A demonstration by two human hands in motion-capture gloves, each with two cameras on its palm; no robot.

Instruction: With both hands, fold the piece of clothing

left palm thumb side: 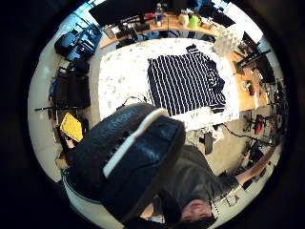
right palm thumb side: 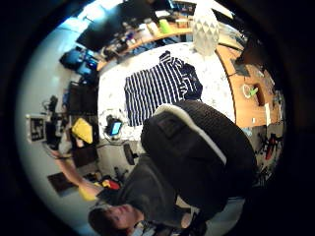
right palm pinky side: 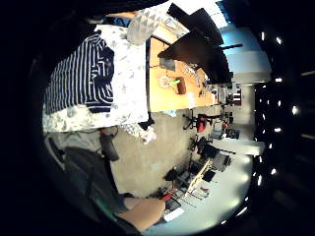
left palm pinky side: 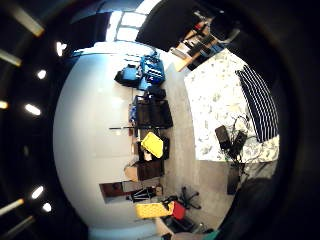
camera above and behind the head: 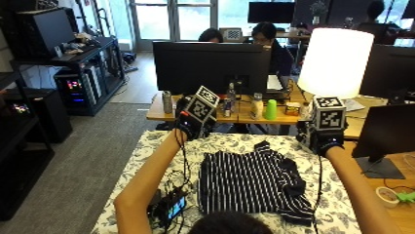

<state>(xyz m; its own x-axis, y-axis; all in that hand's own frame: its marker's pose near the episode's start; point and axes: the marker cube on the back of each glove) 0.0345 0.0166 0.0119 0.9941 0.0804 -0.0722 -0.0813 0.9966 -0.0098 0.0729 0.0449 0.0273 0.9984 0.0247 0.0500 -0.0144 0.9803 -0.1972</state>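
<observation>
1. Striped shirt (camera above and behind the head: pixel 250 183): a navy garment with thin white stripes lies spread on the table (camera above and behind the head: pixel 146 156), in the lower centre of the outside view. Its hem is toward the person and its collar end toward the far edge. The right sleeve side is bunched and creased along the lower right.
2. Table: covered by a white cloth with a grey floral print. The shirt rests on this cloth, clear of the edges.
3. Left hand (camera above and behind the head: pixel 192 118): raised above the far left corner of the table, at centre left of the outside view, well apart from the shirt. It holds nothing that shows. Whether its fingers are straight or curled cannot be told.
4. Right hand (camera above and behind the head: pixel 321 134): raised above the far right part of the table, at centre right of the outside view, also apart from the shirt. Its finger posture cannot be told either.
5. Phone-like device (camera above and behind the head: pixel 175 206): a small lit screen amid dark cables at the near left edge of the table, just beside the shirt's left hem.
6. White lamp shade (camera above and behind the head: pixel 334 56): stands at the upper right, behind the right hand.
7. Dark monitor (camera above and behind the head: pixel 211 61): stands on the wooden desk beyond the table, at upper centre.
</observation>
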